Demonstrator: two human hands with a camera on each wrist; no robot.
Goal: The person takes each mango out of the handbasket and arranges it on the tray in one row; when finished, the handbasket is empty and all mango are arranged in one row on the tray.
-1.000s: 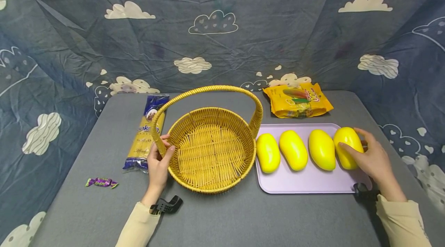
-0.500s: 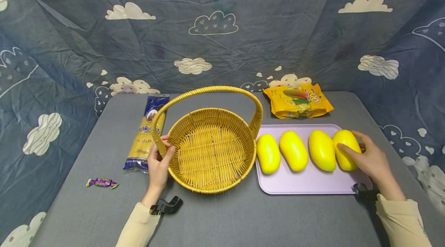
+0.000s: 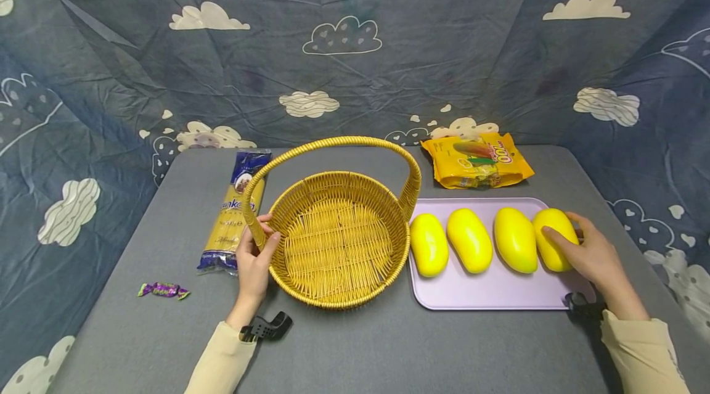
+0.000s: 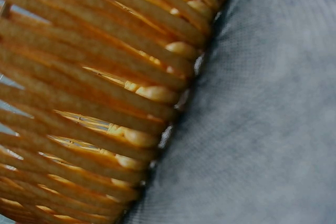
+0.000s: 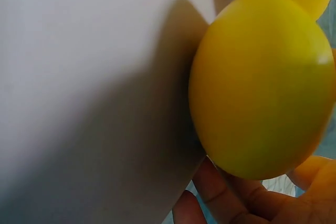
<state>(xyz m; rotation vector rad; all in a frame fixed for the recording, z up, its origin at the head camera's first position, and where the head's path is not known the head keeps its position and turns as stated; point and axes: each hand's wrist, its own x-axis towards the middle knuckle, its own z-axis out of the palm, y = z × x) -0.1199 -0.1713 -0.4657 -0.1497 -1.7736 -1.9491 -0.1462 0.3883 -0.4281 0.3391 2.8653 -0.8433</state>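
A golden wicker basket [image 3: 338, 246] with a tall arched handle stands mid-table, its inside bare. My left hand [image 3: 254, 267] grips its left side where the handle meets the rim. In the left wrist view the woven wall [image 4: 94, 87] fills much of the frame and the fingers are hidden. Several yellow mangoes lie in a row on a lilac tray [image 3: 488, 292]. My right hand [image 3: 596, 258] holds the rightmost mango [image 3: 554, 237] from its right, thumb on the near side. The right wrist view shows that mango [image 5: 262, 87] against the tray, fingers behind it.
Left of the basket lies a blue-and-yellow pasta packet [image 3: 228, 221], partly behind the handle and hand. A purple wrapped candy [image 3: 163, 290] is at the far left. Behind the tray sits a yellow snack bag [image 3: 477, 161]. A cloud-patterned cloth [image 3: 344, 86] hangs along the table's back.
The right hand and the rightmost mango have shifted slightly down toward the tray's near side. The left hand and the basket have stayed in place.
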